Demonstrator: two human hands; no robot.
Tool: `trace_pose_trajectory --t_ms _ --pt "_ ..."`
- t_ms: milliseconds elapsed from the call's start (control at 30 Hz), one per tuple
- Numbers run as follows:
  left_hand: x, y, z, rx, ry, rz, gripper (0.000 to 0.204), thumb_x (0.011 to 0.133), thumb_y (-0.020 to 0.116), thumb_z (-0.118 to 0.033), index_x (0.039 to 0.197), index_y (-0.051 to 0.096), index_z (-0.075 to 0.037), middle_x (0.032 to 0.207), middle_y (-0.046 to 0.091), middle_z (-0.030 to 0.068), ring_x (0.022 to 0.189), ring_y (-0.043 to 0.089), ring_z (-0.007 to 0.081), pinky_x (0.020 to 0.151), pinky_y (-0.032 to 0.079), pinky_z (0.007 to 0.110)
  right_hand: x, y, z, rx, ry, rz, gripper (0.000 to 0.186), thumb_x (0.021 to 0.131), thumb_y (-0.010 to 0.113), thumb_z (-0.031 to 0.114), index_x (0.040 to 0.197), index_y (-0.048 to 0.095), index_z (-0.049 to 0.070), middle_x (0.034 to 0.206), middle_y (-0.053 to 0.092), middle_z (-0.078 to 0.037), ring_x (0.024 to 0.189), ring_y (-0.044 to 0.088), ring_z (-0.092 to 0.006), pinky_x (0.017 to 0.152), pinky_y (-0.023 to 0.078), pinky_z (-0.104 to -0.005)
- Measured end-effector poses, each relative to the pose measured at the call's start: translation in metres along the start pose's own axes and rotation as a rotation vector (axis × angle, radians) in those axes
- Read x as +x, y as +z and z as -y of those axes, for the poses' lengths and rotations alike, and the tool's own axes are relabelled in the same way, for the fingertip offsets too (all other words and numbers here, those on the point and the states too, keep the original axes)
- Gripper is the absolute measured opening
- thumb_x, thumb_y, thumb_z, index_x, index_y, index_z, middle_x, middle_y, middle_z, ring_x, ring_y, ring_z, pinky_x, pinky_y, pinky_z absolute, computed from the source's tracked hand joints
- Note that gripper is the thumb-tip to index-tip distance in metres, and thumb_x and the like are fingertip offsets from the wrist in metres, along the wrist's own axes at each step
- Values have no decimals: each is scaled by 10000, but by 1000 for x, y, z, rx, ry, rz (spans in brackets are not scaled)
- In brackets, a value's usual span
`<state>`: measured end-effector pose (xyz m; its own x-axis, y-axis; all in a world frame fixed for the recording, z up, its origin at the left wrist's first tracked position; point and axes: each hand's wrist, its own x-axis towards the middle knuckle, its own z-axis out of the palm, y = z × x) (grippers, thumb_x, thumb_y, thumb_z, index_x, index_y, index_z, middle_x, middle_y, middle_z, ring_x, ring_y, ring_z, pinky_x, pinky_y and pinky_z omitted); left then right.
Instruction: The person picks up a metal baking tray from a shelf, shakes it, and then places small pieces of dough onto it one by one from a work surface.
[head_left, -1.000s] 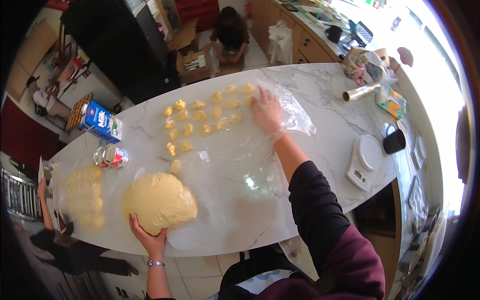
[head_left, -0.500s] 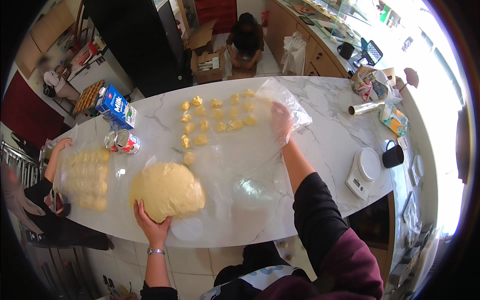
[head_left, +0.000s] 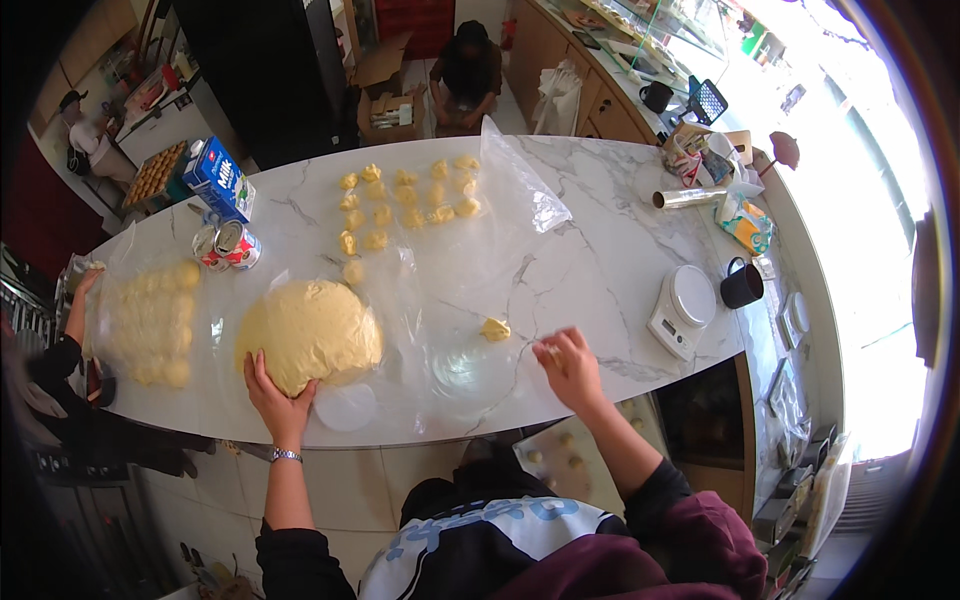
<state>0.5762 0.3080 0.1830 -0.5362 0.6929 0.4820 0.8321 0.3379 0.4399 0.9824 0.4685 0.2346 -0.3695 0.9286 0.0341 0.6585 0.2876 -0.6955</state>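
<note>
My left hand [head_left: 278, 392] grips the near left side of a big mound of pale yellow dough [head_left: 318, 325] under plastic. My right hand [head_left: 568, 365] is above the counter's front edge, fingers curled; whatever they may hold is too small to make out. A small dough piece [head_left: 495, 329] lies just beyond its fingertips, apart from the mound. Rows of small dough pieces [head_left: 374, 190] lie beneath a clear plastic sheet [head_left: 525, 195] at the back. Smoother dough balls [head_left: 150, 325] sit under plastic on the left. A white scale [head_left: 680, 310] stands to the right.
Marble counter [head_left: 600, 230] holds a milk carton [head_left: 218, 180], cans [head_left: 237, 245], dark mug [head_left: 741, 286], foil roll [head_left: 685, 197] and packets [head_left: 743, 222]. A tray [head_left: 545, 465] is below the front edge. Co-workers are at left [head_left: 55, 370], far left [head_left: 90, 140] and crouched behind [head_left: 465, 75].
My right hand has left the far plastic sheet and come toward the front edge. A small dough piece now shows beside it. My left hand stays on the mound.
</note>
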Motion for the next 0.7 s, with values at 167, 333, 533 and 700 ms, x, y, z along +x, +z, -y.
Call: trace_pose_trajectory --t_ms 167,333,533,700 --pt "4 -2 2 -2 36 -14 973 649 810 -421 1415 308 -94 1440 294 253 1321 312 430 1050 303 521 -20 1 -48 -330 -202 -115 158 776 716 284 868 639 181 1065 571 -47 993 531 -304 855 382 -449" --pt "-1 8 -4 -4 36 1 963 662 800 -436 1414 309 -89 1435 300 256 1313 323 433 1038 317 525 66 30 -56 -2 -89 -418 184 799 621 85 955 523 79 962 579 -95 915 555 -314 812 434 -397" --pt "0 -1 4 21 67 -12 959 672 793 -456 1414 307 -89 1434 303 254 1311 324 432 1031 324 524 -13 9 -79 52 -134 -247 185 780 620 43 908 489 72 878 552 -115 830 564 -310 721 436 -398" --pt "1 10 -2 -25 21 2 992 629 832 -404 1411 308 -92 1444 292 250 1317 319 428 1038 317 517 72 20 -65 -92 -53 -442 209 788 627 88 955 501 71 918 555 -112 852 555 -304 775 408 -401"
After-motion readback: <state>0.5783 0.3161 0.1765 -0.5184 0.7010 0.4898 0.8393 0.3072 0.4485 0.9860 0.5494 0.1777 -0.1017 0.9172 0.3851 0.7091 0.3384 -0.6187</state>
